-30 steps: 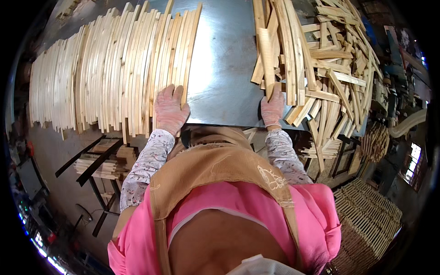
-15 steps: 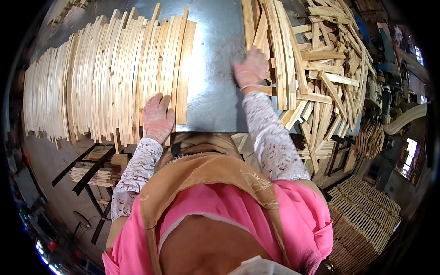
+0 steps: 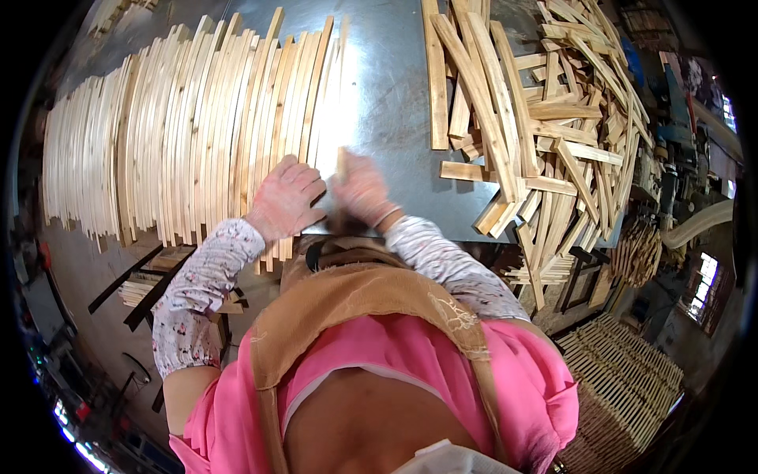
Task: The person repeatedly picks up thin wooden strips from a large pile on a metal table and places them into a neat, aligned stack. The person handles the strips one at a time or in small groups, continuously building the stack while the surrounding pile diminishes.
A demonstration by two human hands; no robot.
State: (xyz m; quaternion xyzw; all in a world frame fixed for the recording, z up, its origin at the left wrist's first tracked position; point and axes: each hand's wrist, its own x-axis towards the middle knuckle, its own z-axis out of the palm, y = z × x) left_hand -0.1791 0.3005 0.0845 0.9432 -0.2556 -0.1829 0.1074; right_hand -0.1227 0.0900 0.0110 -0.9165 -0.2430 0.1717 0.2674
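Note:
A long row of pale wooden slats (image 3: 178, 134) lies side by side across the left of the metal table (image 3: 387, 95). On the near ends of the row's right-hand slats rests my left hand (image 3: 286, 199), its gloved fingers laid flat and the thumb apart. Just to its right, my gloved right hand (image 3: 362, 191) is closed on a wooden slat (image 3: 342, 87), which is smeared by motion. That slat stands slightly apart from the row, pointing away from me. Part of the slat's near end is hidden by my right hand.
A jumbled heap of loose slats (image 3: 564, 126) covers the table's right side, some poking past its near edge. Below to the left stands a dark metal frame (image 3: 162, 272) with more wood. Stacked slats (image 3: 624, 371) stand at the lower right.
My right hand has moved left from the loose slats to the row, now with a slat in it. My left hand has shifted slightly right. Slats in the heap's left part have moved.

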